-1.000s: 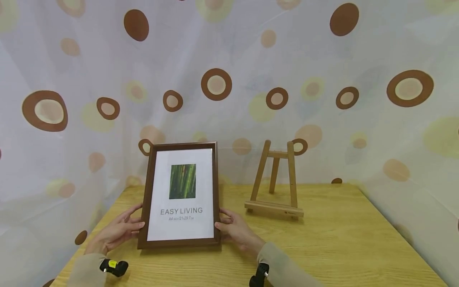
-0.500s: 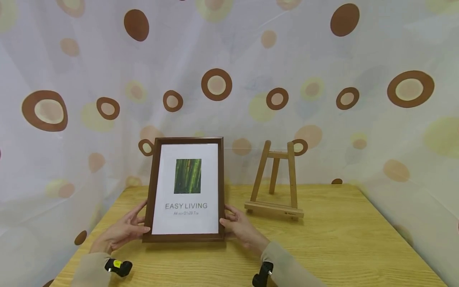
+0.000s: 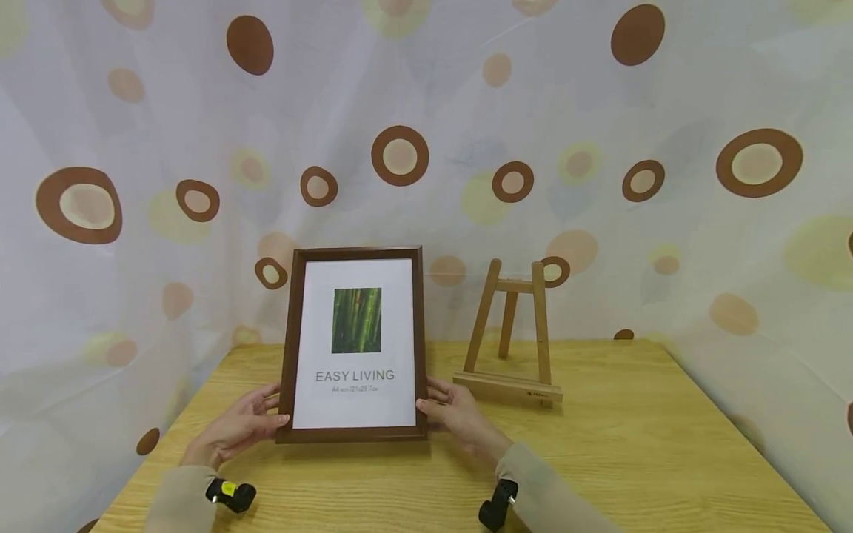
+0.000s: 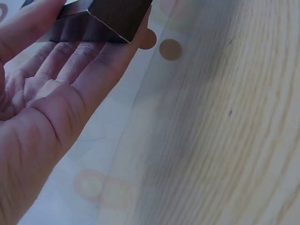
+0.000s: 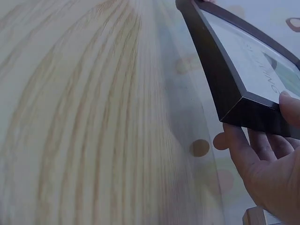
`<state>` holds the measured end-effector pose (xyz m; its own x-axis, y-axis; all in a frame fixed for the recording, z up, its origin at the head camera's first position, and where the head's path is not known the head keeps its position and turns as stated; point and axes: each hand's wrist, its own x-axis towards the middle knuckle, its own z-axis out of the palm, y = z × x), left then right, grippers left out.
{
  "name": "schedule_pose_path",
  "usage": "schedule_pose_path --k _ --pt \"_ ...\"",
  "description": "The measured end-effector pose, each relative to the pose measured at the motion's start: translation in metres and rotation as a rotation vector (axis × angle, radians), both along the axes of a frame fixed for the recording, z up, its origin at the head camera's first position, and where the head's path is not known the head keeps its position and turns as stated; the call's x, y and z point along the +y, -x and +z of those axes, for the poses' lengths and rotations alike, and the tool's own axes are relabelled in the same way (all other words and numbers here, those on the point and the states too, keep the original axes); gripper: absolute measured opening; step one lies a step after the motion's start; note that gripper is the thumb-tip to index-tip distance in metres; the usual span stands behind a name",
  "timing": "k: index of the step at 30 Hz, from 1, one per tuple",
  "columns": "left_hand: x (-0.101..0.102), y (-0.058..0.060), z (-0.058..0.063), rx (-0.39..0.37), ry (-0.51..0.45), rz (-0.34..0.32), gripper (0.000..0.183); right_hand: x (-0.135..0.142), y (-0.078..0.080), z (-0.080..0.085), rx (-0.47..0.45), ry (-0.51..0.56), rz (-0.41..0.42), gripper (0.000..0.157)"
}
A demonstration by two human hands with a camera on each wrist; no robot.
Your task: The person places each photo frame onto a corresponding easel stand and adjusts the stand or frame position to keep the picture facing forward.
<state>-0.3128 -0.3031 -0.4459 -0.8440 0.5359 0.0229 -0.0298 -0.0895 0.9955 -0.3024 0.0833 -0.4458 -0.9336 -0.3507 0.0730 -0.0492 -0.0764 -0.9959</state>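
Observation:
A dark brown picture frame (image 3: 420, 333) with a white insert, a small green bamboo picture and the words EASY LIVING stands nearly upright in the head view. My left hand (image 3: 245, 426) grips its lower left side, thumb on the front edge and fingers behind. On the lower right side my right hand (image 3: 463, 418) holds it the same way. In the left wrist view a corner of the picture frame (image 4: 108, 18) sits between thumb and fingers. The right wrist view shows the picture frame (image 5: 211, 70) raised off the table, its lower edge toward the camera.
To the right of the picture frame a small wooden easel (image 3: 508, 386) stands on the wooden table (image 3: 633, 444). Behind and at both sides hangs a pale sheet (image 3: 440, 96) with brown and yellow circles.
Both hands have carried the picture frame a little to the right and upward in the head view, and it has come more upright. The easel has stayed in place.

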Motion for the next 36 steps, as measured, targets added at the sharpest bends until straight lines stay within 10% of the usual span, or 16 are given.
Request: schedule_pose_path --k 36 --pt "0.078 0.016 0.015 0.177 0.175 0.215 0.072 0.065 0.011 0.006 0.031 -0.152 -0.163 0.077"
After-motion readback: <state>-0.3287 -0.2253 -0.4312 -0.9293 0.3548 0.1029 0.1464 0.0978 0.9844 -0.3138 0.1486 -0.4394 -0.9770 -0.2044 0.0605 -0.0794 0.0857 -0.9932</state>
